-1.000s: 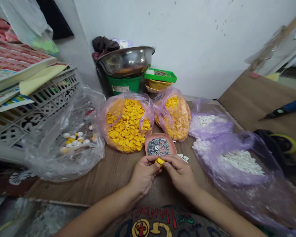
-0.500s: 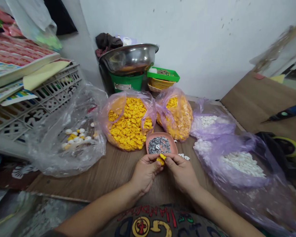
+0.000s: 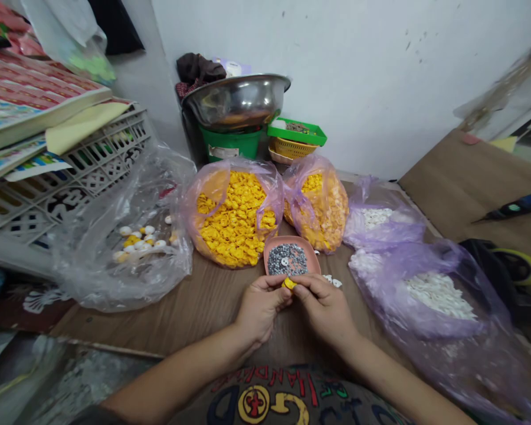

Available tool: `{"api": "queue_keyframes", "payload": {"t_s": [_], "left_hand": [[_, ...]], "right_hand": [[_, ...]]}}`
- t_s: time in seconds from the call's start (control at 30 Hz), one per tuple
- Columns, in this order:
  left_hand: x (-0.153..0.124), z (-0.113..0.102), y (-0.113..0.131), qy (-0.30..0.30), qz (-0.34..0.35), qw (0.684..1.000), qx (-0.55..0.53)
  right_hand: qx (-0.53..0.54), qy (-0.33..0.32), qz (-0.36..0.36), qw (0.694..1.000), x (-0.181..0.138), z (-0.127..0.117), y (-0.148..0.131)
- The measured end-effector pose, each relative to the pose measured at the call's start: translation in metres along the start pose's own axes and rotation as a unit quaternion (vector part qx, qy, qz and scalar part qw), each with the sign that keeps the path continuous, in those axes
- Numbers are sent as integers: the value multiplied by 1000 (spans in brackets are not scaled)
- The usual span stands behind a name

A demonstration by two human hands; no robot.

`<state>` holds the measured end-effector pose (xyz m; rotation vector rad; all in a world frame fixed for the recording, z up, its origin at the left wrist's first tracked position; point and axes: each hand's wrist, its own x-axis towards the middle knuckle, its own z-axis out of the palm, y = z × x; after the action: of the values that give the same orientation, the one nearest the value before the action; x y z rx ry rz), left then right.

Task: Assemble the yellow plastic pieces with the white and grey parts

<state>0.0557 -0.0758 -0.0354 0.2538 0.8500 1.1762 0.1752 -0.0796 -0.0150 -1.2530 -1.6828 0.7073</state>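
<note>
Between the fingertips of my left hand [image 3: 261,304] and my right hand [image 3: 325,304] is a small yellow plastic piece [image 3: 289,284]. Both hands are closed in a pinch on it, just in front of a pink dish [image 3: 315,267]. Small grey bits [image 3: 278,260] and a white piece with holes lie in that dish. A few white pieces [image 3: 334,281] rest on the table beside my right fingers. Behind the dish stand two purple bags, one of yellow pieces [image 3: 234,224] and one of more yellow pieces [image 3: 321,215].
At left lies a clear bag [image 3: 92,277] with white and yellow pieces, by a grey crate [image 3: 84,171]. Purple bags of white pieces [image 3: 440,295] spread at right, near a blue-handled pointed tool [image 3: 520,205]. A metal basin [image 3: 239,103] sits on a green bucket [image 3: 232,144] behind.
The yellow plastic, which showed as two parts at an angle between my fingers, now appears as one compact piece. The view has shifted slightly; both hands stay in place.
</note>
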Motion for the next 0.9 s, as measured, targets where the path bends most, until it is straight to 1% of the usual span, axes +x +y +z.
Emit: {"api": "queue_keyframes", "payload": {"t_s": [0.13, 0.27, 0.37, 0.43, 0.5, 0.6, 0.67, 0.77, 0.9], "left_hand": [[0, 1, 1, -8, 3, 1000, -12], [0, 0, 2, -15, 9, 1000, -11], [0, -3, 1, -30, 23, 999, -1], [0, -5, 1, -52, 36, 998, 11], [1, -7, 1, -79, 54, 995, 19], [1, -8, 1, -103, 93, 990, 12], [1, -8, 1, -116, 99, 988, 9], [1, -9, 2, -142, 90, 985, 28], [2, -11, 0, -152, 115, 980, 56]], "right_hand": [[-26, -15, -34, 999, 1, -2, 0], [-64, -37, -92, 993, 3, -6, 2], [-100, -77, -169, 977, 6, -12, 2], [-116, -115, -221, 962, 8, -17, 1], [-127, -132, -257, 949, 9, -19, -1], [-145, -94, -283, 943, 6, -17, -3], [-150, -74, -289, 943, 3, -15, -4], [-146, -70, -301, 940, 0, -13, -2], [-152, -64, -313, 935, -2, -13, 2]]}}
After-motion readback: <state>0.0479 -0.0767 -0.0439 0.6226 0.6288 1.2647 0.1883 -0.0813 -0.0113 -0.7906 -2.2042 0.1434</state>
